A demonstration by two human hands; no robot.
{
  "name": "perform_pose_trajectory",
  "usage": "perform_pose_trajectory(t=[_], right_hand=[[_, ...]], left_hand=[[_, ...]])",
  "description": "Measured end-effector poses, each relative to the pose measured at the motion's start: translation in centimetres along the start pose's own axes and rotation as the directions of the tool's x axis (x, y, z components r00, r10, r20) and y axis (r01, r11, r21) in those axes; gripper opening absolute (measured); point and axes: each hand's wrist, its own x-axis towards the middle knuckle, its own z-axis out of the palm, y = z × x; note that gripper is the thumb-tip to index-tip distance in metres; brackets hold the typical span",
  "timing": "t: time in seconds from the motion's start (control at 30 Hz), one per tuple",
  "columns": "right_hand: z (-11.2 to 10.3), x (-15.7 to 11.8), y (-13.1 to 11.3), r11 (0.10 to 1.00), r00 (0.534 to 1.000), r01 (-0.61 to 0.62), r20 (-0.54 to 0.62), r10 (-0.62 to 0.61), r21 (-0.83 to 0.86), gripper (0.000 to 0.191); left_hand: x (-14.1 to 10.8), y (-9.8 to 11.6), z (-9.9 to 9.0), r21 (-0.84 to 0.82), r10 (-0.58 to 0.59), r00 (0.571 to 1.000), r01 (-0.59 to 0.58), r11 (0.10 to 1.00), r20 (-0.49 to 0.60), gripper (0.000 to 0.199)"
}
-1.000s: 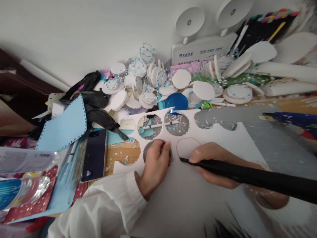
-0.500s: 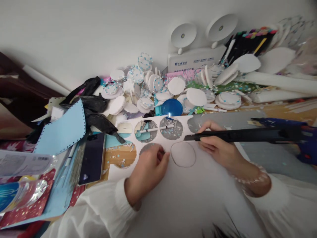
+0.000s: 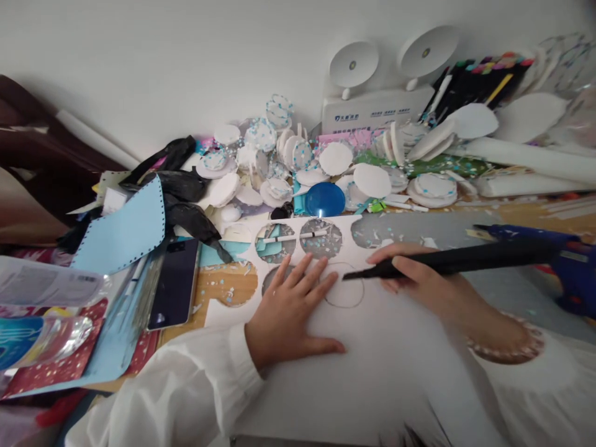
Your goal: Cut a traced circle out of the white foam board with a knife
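A large white sheet (image 3: pixel 372 360) lies in front of me, with several round holes cut along its far part. My left hand (image 3: pixel 293 313) rests flat on it with the fingers spread, just left of a drawn pencil circle (image 3: pixel 345 304). In my right hand (image 3: pixel 419 270) is a long black tool (image 3: pixel 456 259), probably a cutter or pen. Its tip points left and sits over the upper part of that circle. Through the holes show a white pen (image 3: pixel 279 238) and small scraps on a grey mat (image 3: pixel 503 292).
Behind the sheet are piled white discs (image 3: pixel 372 180) and a blue round lid (image 3: pixel 325 199). A phone (image 3: pixel 174 284) and a light blue card (image 3: pixel 123 230) lie left. A blue glue gun (image 3: pixel 577 267) is at the right, and a white lamp unit (image 3: pixel 377 112) stands at the back.
My left hand has opened from curled fingers and now lies flat with spread fingers. The black tool's tip has moved slightly down onto the drawn circle. The view has shifted a little.
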Motion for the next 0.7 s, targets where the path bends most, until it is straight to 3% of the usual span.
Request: perform_pose_trajectory(t=[0.1,0.23,0.47,0.7], right_hand=[[0.6,-0.9,0.0,0.999,0.998,-0.008,0.069,0.011,-0.050,0.027],[1.1,-1.4,-0.7,0.969,0.980,0.131,0.178,-0.094,-0.208,0.017],[1.7,-1.6,-0.9,0.941,0.960,0.231,0.216,-0.179,-0.248,0.019],[2.1,-2.0,-0.6,0.819,0.891,0.440,0.292,-0.347,-0.369,0.025]], left_hand=[[0.4,-0.3,0.1,-0.024,0.023,1.000,-0.023,0.999,0.002,0.101],[0.8,-0.5,0.0,-0.028,0.027,0.998,-0.025,0.999,0.054,0.107],[0.9,-0.7,-0.2,-0.018,0.030,0.994,-0.028,0.999,0.105,0.103],[1.0,-0.7,-0.2,-0.006,0.027,0.993,-0.026,1.000,0.115,0.103]])
